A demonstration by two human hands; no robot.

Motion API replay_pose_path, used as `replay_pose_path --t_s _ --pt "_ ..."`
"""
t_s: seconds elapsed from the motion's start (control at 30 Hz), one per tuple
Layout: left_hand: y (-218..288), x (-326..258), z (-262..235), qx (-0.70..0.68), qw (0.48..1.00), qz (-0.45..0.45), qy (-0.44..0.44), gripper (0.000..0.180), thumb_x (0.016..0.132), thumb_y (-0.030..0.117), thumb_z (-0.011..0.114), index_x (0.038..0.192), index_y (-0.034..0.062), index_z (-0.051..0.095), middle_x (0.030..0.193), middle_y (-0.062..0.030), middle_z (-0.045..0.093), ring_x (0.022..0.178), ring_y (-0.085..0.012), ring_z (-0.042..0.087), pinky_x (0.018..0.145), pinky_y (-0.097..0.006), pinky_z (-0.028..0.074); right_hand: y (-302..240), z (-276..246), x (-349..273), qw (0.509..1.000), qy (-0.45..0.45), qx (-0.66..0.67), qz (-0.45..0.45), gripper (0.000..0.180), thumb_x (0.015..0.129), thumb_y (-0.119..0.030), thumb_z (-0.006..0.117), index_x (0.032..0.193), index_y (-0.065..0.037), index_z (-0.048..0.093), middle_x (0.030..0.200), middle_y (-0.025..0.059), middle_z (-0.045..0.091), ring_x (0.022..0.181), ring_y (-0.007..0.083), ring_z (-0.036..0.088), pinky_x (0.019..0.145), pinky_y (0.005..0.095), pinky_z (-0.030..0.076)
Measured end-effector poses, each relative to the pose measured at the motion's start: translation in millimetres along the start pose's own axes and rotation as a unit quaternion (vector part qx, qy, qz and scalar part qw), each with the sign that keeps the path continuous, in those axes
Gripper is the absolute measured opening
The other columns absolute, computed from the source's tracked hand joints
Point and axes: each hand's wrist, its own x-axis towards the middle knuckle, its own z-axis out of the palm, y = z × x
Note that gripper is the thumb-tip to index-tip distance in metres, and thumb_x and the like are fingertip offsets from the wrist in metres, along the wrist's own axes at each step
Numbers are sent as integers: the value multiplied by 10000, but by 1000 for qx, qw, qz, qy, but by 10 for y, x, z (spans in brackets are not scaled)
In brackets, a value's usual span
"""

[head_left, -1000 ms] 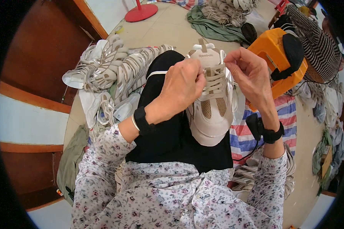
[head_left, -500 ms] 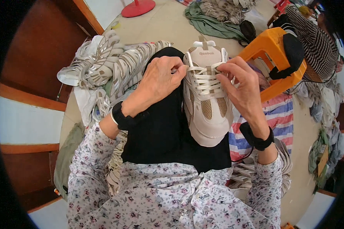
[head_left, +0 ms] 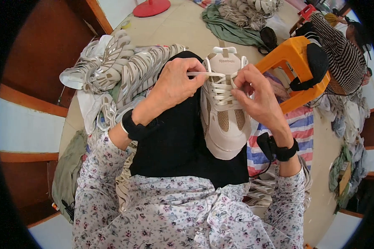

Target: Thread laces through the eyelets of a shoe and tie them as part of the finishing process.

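A beige and white sneaker (head_left: 225, 139) rests on the black cloth (head_left: 170, 141) over my lap, toe toward me, tongue at the far end. Flat white shoelace (head_left: 223, 92) crosses its front in several rows. Thumb and forefinger of my left hand (head_left: 176, 83) are closed on the lace, which stretches taut from the top eyelets toward the left. My right hand (head_left: 259, 93) is curled against the sneaker's right eyelet edge, fingers bent inward. Whether a lace end or the shoe's edge lies between those fingers is hidden.
Rows of similar beige shoe uppers (head_left: 133, 70) lie left of my lap. An orange plastic stool (head_left: 295, 70) stands at the right, near a striped sheet (head_left: 299, 128). Beyond it sits a person in a striped top (head_left: 340, 50). A red round base (head_left: 151, 7) is on the far floor.
A stretch of white lace now shows pulled across to my left hand. My right hand has shifted slightly down along the shoe's edge, its fingers more curled.
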Motion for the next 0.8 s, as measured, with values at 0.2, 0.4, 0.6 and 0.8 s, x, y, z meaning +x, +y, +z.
replay_pose_path --t_s 0.2,0.4,0.6,0.8 --pt "180 -83 149 76 962 239 106 377 776 -47 657 1149 12 661 1123 -116 633 717 -160 640 598 -249 512 -267 -87 -183 994 -58 86 14 160 778 -25 677 887 -14 560 919 64 552 739 161 511 672 287 416" --pt "287 -66 240 5 963 267 -29 288 793 -35 658 1079 0 666 931 -78 623 660 -126 581 566 -254 469 -401 -152 -207 995 -33 65 -71 194 782 28 648 970 -7 621 928 55 596 710 140 547 642 262 441" --pt "254 -183 20 90 973 213 -25 156 813 34 697 960 -14 682 722 -35 568 573 -105 518 517 -250 412 44 -280 -187 984 96 126 87 225 833 59 599 1041 2 663 933 9 637 726 59 544 643 223 445" --pt "226 -78 48 127 964 231 18 125 816 58 719 909 -22 697 679 -63 546 549 -141 508 496 -287 395 245 -68 -205 986 83 134 59 150 871 26 611 1000 -2 683 879 5 593 702 65 523 637 212 429"
